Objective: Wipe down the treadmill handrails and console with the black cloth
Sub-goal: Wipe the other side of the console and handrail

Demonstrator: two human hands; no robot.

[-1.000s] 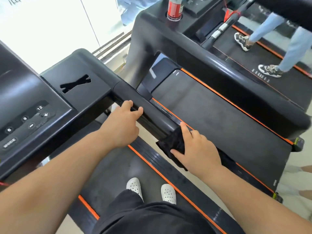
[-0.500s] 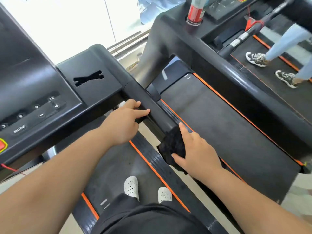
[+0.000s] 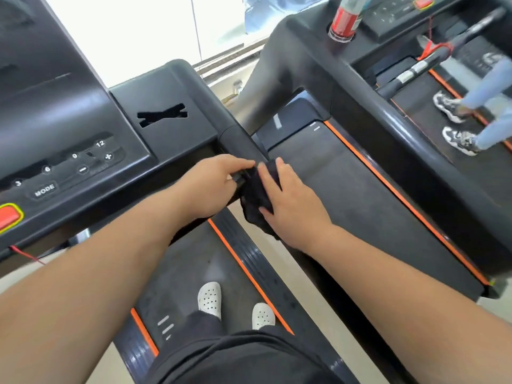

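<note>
The black cloth (image 3: 256, 194) is wrapped over the right handrail (image 3: 239, 139) of my treadmill, close to where the rail meets the console (image 3: 83, 139). My right hand (image 3: 291, 200) grips the cloth around the rail, fingers over the top and thumb below. My left hand (image 3: 214, 184) holds the same rail just left of the cloth, its fingertips touching the cloth's edge. The rail under both hands is hidden. The console shows speed buttons, a MODE key and a red stop button (image 3: 8, 216).
A second treadmill (image 3: 374, 189) stands close on the right, with a red can (image 3: 346, 19) in its cup holder. Another person's legs and sneakers (image 3: 457, 139) walk on a third belt at far right. My white shoes (image 3: 210, 299) stand on my belt.
My right hand slid the cloth up the handrail toward the console until it met my left hand. The view also shifted, bringing more of the console into sight.
</note>
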